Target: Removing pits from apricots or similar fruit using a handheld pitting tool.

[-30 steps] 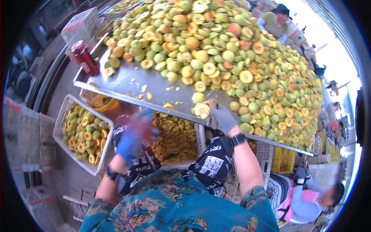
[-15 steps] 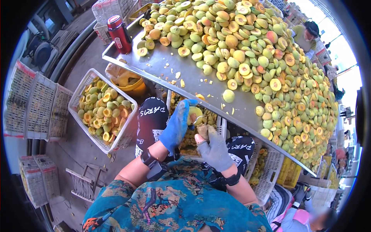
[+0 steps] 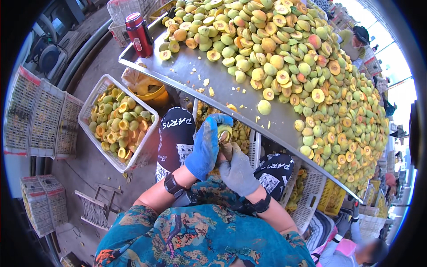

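In a blue glove, my left hand point(image 3: 204, 144) is closed around a green-yellow peach half point(image 3: 225, 130) above my lap. My right hand point(image 3: 240, 172), in a grey glove with a bare thumb, grips a small pitting tool point(image 3: 227, 150) with a brownish wrapped handle. The tool's metal end meets the cut face of the fruit; how deep it sits I cannot tell. Below both hands, a crate point(image 3: 255, 149) between my knees holds yellow fruit scraps, partly hidden by my arms.
A metal table point(image 3: 195, 82) bears a big heap of halved peaches point(image 3: 284, 49) and a red flask point(image 3: 139, 38). To the left stand a white crate point(image 3: 153, 127) of pitted halves and a yellow bucket point(image 3: 155, 95). A co-worker point(image 3: 347, 251) sits at lower right.
My right hand has turned, its thumb now lower and the tool's end up against the peach half. The left hand still holds the fruit, slightly tilted.
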A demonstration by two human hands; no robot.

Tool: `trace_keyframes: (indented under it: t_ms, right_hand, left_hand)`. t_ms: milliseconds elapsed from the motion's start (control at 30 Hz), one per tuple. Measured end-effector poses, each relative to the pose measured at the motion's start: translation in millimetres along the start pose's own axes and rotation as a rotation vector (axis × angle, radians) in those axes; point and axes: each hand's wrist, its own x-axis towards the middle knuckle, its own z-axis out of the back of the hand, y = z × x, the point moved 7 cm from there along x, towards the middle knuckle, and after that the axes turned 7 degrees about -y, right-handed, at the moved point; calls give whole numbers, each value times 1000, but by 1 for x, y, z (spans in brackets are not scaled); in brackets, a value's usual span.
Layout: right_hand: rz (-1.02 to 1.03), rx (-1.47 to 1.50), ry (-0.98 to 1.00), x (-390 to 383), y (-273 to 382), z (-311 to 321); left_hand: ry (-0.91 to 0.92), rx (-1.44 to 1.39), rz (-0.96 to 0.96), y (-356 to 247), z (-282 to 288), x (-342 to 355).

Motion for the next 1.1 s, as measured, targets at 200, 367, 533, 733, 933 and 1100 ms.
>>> trace_keyframes:
  t_ms: [200, 367, 533, 733, 933, 1100]
  right_hand:
    - [5, 167, 65, -1, 2, -4]
    - [-88, 249, 180, -3, -11, -11]
    - [-82, 310, 261, -9, -12, -17]
    - [-297, 441, 506, -18, -18, -14]
    - [-269, 346, 680, -26, -22, -20]
    - [-525, 845, 785, -39, -27, -33]
  left_hand:
    - [-4, 195, -107, -6, 5, -5]
    - [46, 224, -32, 2, 9, -5]
    - [152, 353, -7, 3, 7, -11]
    - [236, 161, 125, 3, 5, -6]
    - [661, 304, 139, 7, -4, -3]
    - [555, 93, 94, 4, -8, -7]
